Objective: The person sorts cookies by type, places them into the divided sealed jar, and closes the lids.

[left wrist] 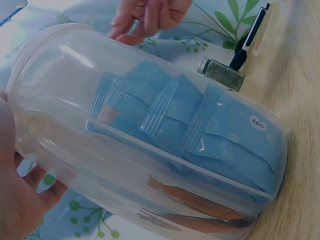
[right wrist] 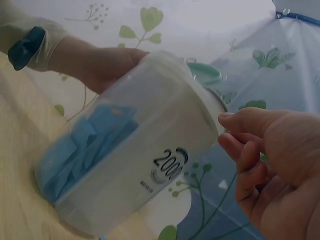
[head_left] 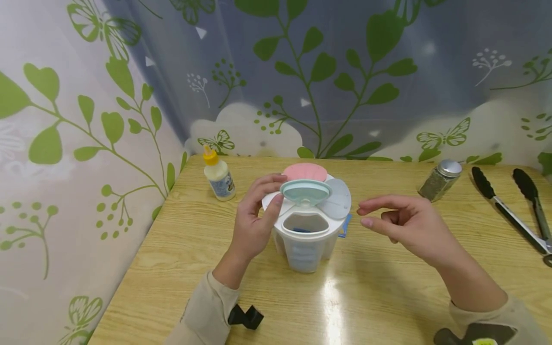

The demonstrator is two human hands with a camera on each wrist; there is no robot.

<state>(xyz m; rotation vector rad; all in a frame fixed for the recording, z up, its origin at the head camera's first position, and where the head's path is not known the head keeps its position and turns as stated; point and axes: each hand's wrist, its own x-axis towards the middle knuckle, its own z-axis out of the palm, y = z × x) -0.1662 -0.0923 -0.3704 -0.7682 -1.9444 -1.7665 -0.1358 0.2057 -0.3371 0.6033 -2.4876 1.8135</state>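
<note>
A clear plastic storage canister (head_left: 306, 251) with several compartments stands on the table, under a white lid with coloured flaps. Its mint flap (head_left: 306, 191) is raised above an opening at the front; the pink flap (head_left: 305, 171) and grey flap (head_left: 338, 199) lie down. Blue sachets (left wrist: 235, 135) fill one compartment, and brown wrapped pieces (left wrist: 200, 202) lie in another. My left hand (head_left: 256, 218) grips the canister at its lid rim, thumb in front. My right hand (head_left: 405, 225) hovers to the right, apart from the canister, fingers bent, holding nothing.
A small bottle (head_left: 220, 179) with a yellow cap stands at the back left. Toward the back right stands a jar (head_left: 440, 181) of dried herbs beside black-tipped tongs (head_left: 509, 215). Something blue (head_left: 346, 225) lies just right of the canister. Patterned cloth hangs behind and left.
</note>
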